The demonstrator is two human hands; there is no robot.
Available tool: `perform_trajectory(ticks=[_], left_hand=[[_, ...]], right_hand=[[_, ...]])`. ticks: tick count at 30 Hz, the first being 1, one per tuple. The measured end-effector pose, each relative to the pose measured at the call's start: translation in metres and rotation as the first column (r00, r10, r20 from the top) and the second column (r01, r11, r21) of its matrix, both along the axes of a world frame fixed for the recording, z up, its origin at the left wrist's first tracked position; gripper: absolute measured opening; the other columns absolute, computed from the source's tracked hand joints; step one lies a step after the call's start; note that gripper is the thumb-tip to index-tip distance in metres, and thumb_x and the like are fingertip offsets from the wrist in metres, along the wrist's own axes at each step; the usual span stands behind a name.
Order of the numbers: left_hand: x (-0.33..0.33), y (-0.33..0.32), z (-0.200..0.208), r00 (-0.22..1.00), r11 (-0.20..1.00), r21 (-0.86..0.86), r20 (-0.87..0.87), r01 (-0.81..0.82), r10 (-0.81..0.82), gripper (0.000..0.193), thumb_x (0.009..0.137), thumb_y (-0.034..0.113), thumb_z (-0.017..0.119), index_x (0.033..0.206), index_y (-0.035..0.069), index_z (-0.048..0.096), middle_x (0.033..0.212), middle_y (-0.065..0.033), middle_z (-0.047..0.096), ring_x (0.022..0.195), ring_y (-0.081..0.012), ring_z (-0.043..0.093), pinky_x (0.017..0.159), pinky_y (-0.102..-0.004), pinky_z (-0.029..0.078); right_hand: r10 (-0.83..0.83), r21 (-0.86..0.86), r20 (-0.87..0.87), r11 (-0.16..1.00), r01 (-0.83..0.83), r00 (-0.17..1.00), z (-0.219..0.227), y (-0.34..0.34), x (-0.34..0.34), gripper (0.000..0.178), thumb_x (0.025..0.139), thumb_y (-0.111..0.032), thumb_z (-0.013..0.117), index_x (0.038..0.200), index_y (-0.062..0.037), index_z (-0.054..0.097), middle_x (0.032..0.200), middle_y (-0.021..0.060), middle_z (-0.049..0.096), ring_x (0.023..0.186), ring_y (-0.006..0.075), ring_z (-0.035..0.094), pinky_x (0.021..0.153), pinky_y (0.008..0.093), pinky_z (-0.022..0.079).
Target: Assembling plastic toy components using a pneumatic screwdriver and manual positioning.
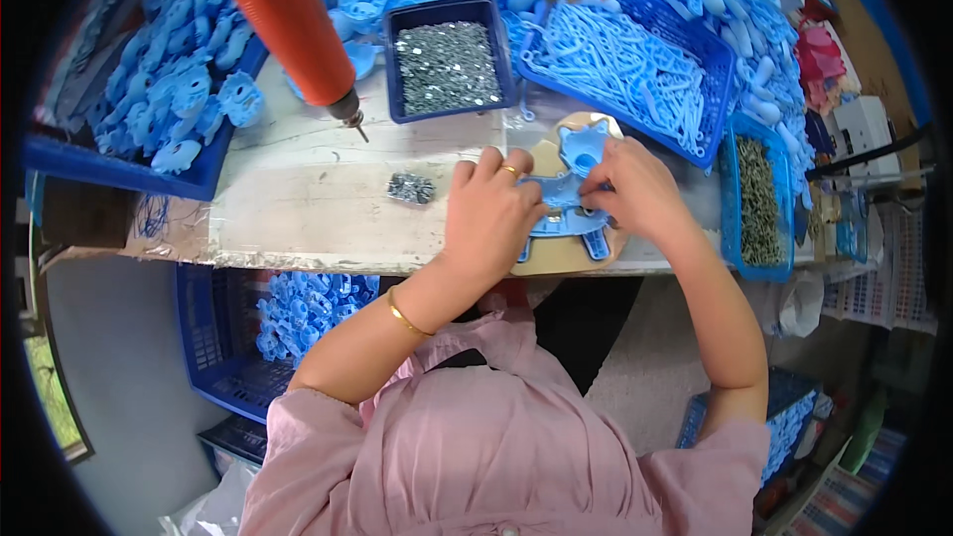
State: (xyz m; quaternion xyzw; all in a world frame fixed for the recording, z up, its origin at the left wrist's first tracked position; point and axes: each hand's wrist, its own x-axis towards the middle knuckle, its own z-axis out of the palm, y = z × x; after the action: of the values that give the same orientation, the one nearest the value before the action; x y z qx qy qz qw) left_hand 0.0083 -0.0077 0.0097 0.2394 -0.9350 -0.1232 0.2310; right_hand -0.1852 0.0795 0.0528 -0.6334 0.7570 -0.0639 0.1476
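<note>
A light blue plastic toy shell (584,146), animal-shaped by its outline, lies on a tan holding board (556,258) at the table's front edge. My left hand (493,206) is closed on the shell's left side, its fingers curled at the edge. Over the right side my right hand (638,189) is bent down with fingers pinched together. Whatever those fingertips hold is hidden. Small metallic bits show inside the shell between my hands. Just left of my left hand sits a little heap of shiny metal pieces (410,189).
An orange electric screwdriver (288,20) hangs at upper left, bit downward. Behind the board stand a dark tray (449,116) of small metal pieces and a blue basket (720,89) of thin blue parts. A light blue bin (733,238) of screws is at right. Blue plastic parts (179,89) crowd the left.
</note>
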Motion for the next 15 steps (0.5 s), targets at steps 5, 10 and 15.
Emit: perform_trajectory(ticks=[5,10,15], left_hand=[[0.000,0.000,-0.011,0.993,0.983,-0.179,0.108,-0.030,0.050,0.019,0.075,0.026,0.073,0.087,0.011,0.074,0.104,-0.0018,0.062,0.104,-0.0216,0.053,0.084,-0.0383,0.040],[0.005,0.001,0.010,0.974,0.993,0.064,-0.213,0.098,-0.083,0.023,0.087,0.024,0.070,0.105,0.010,0.068,0.104,-0.0050,0.065,0.097,-0.0263,0.058,0.082,-0.0400,0.045],[0.043,-0.065,0.003,0.977,0.993,-0.047,-0.191,-0.108,0.097,0.006,0.085,0.013,0.066,0.091,0.010,0.067,0.094,-0.0080,0.066,0.089,-0.0304,0.061,0.076,-0.0413,0.051]], right_hand=[[0.186,-0.638,0.137,0.768,-0.057,0.973,0.036,-0.052,0.070,0.043,0.081,-0.016,0.076,0.122,-0.0038,0.067,0.112,0.0136,0.066,0.108,0.0296,0.062,0.092,0.0404,0.050],[0.384,-0.986,0.166,0.034,0.166,0.908,0.092,-0.222,0.130,0.065,0.093,-0.032,0.072,0.142,0.0029,0.045,0.117,0.0168,0.064,0.098,0.0155,0.064,0.089,0.0404,0.050],[0.409,-0.673,0.628,0.712,0.199,0.662,0.155,-0.206,0.116,0.058,0.091,-0.014,0.071,0.141,0.0008,0.046,0.117,0.0182,0.065,0.104,0.0216,0.066,0.091,0.0391,0.051]])
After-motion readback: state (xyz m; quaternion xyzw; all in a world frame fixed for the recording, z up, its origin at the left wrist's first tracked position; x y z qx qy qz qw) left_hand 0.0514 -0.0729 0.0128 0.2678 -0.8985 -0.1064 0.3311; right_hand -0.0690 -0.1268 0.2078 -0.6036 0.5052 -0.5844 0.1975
